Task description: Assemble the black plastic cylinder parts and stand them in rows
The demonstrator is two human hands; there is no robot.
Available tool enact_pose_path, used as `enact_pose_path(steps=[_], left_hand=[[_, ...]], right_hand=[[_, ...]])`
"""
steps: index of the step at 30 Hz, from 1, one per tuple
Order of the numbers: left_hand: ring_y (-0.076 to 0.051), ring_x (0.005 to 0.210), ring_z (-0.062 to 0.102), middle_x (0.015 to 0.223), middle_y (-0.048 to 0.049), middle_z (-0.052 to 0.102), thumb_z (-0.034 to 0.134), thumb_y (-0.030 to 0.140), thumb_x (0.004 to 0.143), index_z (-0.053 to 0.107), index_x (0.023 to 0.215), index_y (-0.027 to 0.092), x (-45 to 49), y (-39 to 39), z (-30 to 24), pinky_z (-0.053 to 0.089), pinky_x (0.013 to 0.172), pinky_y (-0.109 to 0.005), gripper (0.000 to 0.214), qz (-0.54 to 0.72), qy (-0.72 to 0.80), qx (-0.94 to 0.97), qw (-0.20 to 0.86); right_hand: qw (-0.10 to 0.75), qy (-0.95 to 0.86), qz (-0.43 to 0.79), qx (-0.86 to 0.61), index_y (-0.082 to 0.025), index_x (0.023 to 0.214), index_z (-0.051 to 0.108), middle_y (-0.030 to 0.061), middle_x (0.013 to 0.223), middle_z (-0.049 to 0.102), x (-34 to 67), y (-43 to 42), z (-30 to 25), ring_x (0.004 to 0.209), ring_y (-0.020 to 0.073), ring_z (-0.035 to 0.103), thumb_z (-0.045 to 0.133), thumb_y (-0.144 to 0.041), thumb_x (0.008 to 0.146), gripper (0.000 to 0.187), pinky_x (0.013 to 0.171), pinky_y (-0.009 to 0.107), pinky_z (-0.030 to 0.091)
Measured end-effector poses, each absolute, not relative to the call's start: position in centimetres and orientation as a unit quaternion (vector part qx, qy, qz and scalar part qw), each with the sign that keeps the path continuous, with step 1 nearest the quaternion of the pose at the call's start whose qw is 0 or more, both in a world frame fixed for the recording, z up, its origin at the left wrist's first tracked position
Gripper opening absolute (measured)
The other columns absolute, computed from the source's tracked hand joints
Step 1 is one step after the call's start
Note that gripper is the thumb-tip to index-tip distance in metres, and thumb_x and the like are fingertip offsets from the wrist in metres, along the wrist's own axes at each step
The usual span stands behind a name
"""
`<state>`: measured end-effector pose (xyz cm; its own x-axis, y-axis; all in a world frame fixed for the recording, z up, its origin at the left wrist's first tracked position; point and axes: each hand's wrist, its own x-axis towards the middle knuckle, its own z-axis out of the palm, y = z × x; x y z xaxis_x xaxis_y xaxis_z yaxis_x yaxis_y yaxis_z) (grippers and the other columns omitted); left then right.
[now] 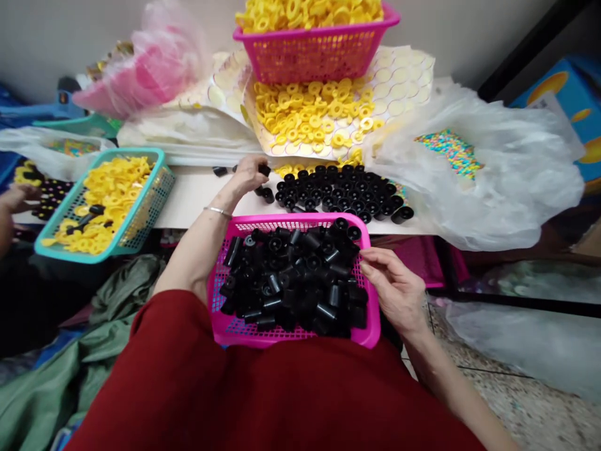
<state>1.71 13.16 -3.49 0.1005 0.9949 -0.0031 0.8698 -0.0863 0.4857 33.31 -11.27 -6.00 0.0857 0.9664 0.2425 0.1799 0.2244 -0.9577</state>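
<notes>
My left hand [248, 175] reaches over the table with its fingers closed on a black plastic cap [264, 170]. A few more such caps lie loose beside and below it. To its right, rows of black caps [338, 191] stand close together, most with their hollow ends up. In front of my body is a pink basket [291, 219] heaped with black caps [300, 275], lying in all directions. My right hand [397, 288] is at the basket's right rim, thumb and fingertips drawn together; what they grip, if anything, I cannot make out.
Yellow ring-shaped pieces [319, 113] lie on patterned sheets below another pink basket [314, 53]. A teal basket [162, 166] of yellow pieces stands left, near another person's hand [16, 200]. A clear plastic bag [516, 175] with colourful small pieces [451, 152] sits right.
</notes>
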Motion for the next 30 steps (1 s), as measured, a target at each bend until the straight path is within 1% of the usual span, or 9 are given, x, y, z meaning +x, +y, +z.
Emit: enact_pose_path(steps=[3,6,9,13,17,20,23,27,30], left_hand=[[-0.022,0.083,0.054,0.079,-0.0041,0.060,0.065,0.009,0.054,0.066,0.087,0.015,2.3,14.3,-4.0,0.046,0.081,-0.037,0.033,0.123,0.681,0.698,0.183],[-0.024,0.092,0.055,0.090,-0.0063,0.062,0.070,0.012,0.055,0.066,0.092,0.015,2.8,15.4,-4.9,0.045,0.086,-0.036,0.037,0.088,0.703,0.689,0.152],[-0.025,0.099,0.057,0.098,-0.0071,0.063,0.074,0.018,0.058,0.065,0.100,0.014,3.0,15.7,-5.6,0.043,0.090,-0.034,0.042,0.082,0.703,0.694,0.130],[-0.023,0.102,0.057,0.101,-0.0086,0.065,0.069,0.021,0.066,0.064,0.105,0.010,3.2,14.9,-5.9,0.043,0.090,-0.032,0.041,0.063,0.675,0.723,0.130],[-0.031,0.110,0.056,0.108,-0.0140,0.065,0.064,0.022,0.071,0.066,0.107,0.010,3.1,13.6,-5.7,0.044,0.092,-0.039,0.038,0.047,0.648,0.756,0.085],[-0.037,0.115,0.053,0.111,-0.0179,0.063,0.067,0.024,0.070,0.067,0.106,0.008,2.8,13.0,-5.8,0.042,0.096,-0.044,0.040,0.038,0.636,0.769,0.058],[-0.038,0.118,0.049,0.109,-0.0181,0.063,0.071,0.030,0.069,0.069,0.101,0.009,2.2,12.5,-5.7,0.038,0.100,-0.047,0.038,0.048,0.621,0.780,0.059],[-0.031,0.112,0.050,0.103,-0.0125,0.063,0.071,0.034,0.072,0.071,0.089,0.017,0.8,10.6,-4.2,0.041,0.094,-0.041,0.024,0.123,0.607,0.782,0.065],[-0.023,0.093,0.055,0.088,-0.0079,0.063,0.068,0.033,0.074,0.070,0.083,0.015,-0.5,6.7,-2.0,0.044,0.081,-0.035,0.021,0.199,0.595,0.773,0.096]], right_hand=[[0.515,-0.624,0.332,-0.484,-0.023,0.095,0.067,0.0053,0.099,0.067,33.6,-12.1,-6.2,0.089,0.0168,0.065,0.067,-0.016,0.086,0.011,0.073,0.031,0.056],[0.490,-0.669,0.303,-0.470,-0.023,0.096,0.066,0.0055,0.100,0.067,33.6,-12.3,-6.3,0.089,0.0169,0.065,0.066,-0.012,0.085,0.015,0.074,0.031,0.055],[0.479,-0.685,0.289,-0.468,-0.022,0.095,0.065,0.0051,0.097,0.067,33.4,-12.0,-6.1,0.088,0.0172,0.066,0.065,-0.012,0.086,0.014,0.078,0.034,0.056],[0.473,-0.692,0.293,-0.460,-0.022,0.094,0.064,0.0048,0.096,0.068,33.0,-11.6,-6.0,0.087,0.0172,0.066,0.064,-0.012,0.086,0.013,0.079,0.034,0.056],[0.463,-0.701,0.285,-0.462,-0.022,0.094,0.064,0.0051,0.095,0.068,32.9,-11.6,-6.0,0.086,0.0173,0.067,0.064,-0.013,0.086,0.012,0.078,0.032,0.056],[0.458,-0.705,0.281,-0.462,-0.022,0.093,0.064,0.0051,0.094,0.068,33.0,-11.6,-5.9,0.086,0.0176,0.067,0.064,-0.014,0.087,0.010,0.077,0.032,0.056],[0.442,-0.719,0.274,-0.461,-0.022,0.093,0.064,0.0055,0.096,0.068,32.9,-11.5,-5.8,0.085,0.0181,0.067,0.064,-0.015,0.087,0.009,0.076,0.033,0.056],[0.405,-0.773,0.227,-0.433,-0.021,0.096,0.064,0.0076,0.099,0.069,32.1,-10.9,-5.9,0.088,0.0203,0.068,0.064,-0.019,0.088,0.008,0.079,0.036,0.057],[0.348,-0.824,0.186,-0.406,-0.021,0.101,0.065,0.0107,0.105,0.069,31.5,-10.2,-6.1,0.093,0.0241,0.066,0.062,-0.028,0.091,0.012,0.082,0.040,0.056]])
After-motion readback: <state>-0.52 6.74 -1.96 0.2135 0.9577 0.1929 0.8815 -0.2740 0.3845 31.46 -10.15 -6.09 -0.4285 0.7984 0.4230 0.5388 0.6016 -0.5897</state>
